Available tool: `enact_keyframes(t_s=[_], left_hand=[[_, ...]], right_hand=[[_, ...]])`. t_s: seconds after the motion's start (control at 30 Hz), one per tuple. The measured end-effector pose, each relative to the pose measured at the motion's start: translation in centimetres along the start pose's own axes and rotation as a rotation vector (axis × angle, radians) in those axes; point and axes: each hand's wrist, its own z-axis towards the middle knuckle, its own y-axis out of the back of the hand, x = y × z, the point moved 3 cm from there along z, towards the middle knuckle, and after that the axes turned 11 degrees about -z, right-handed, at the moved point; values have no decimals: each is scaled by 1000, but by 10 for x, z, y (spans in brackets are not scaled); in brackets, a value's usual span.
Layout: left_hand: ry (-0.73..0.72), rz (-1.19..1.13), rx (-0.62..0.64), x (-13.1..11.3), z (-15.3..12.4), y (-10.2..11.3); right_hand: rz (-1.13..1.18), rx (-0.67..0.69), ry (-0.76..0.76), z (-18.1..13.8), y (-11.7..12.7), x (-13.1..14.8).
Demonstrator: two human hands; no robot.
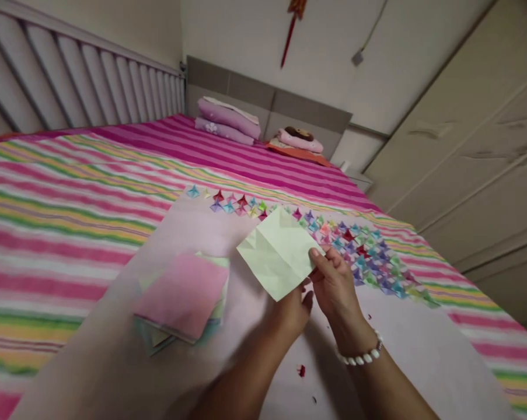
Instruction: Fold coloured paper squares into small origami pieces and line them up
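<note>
A pale green square sheet of paper (276,256) with crease lines is held up above the white board. My right hand (333,277) is closed on its right corner, the thumb on top and the fingers behind. Close below the sheet's lower edge is my left hand (293,309), partly behind the paper. Its thumb and a bit of a finger show; the other fingers are hidden, so I cannot tell whether it grips the sheet. To the left lies a loose stack of coloured square papers, a pink sheet (184,294) uppermost.
Many small folded paper pieces (362,251) in several colours stand in rows along the far and right parts of the white board (171,233). A small red scrap (300,370) lies near my forearms. Beneath is a striped bed cover (70,233); folded bedding (228,119) sits by the headboard.
</note>
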Motion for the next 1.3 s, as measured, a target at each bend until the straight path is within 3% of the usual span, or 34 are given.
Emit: enact_keyframes(t_s=[0.1,0.17,0.23,0.33,0.37,0.43,0.57,0.63,0.7,0.9,1.1,1.17,1.3], left_hand=[[-143,75,-37,-7,0,6],[-41,52,2,-6,3,9],[121,-71,-84,-1,7,15],[185,-329,-285,1,11,22],[185,-394,-286,1,11,22],[179,-565,-178,-1,12,18],[190,-941,119,-10,6,7],[188,-993,225,-13,4,4],[182,-987,246,-14,4,3],[187,-934,-19,-5,12,10],[208,-859,-86,-2,10,11],[231,-831,-112,-1,9,11],[269,-810,-158,-2,8,9]], right_hand=[[34,-118,30,-4,32,0],[25,-217,82,-7,51,1],[-12,-308,157,-10,65,2],[-120,-392,286,-18,76,4],[-168,-400,320,-21,77,4],[-249,-370,379,-28,74,1],[-277,-126,445,-39,59,-11],[-251,-56,407,-41,53,-19],[-217,-25,349,-42,51,-28],[-159,-72,333,-34,54,-44],[-309,-201,340,-25,63,-47],[-283,-206,245,-21,65,-52],[-20,-65,-38,-13,64,-67]])
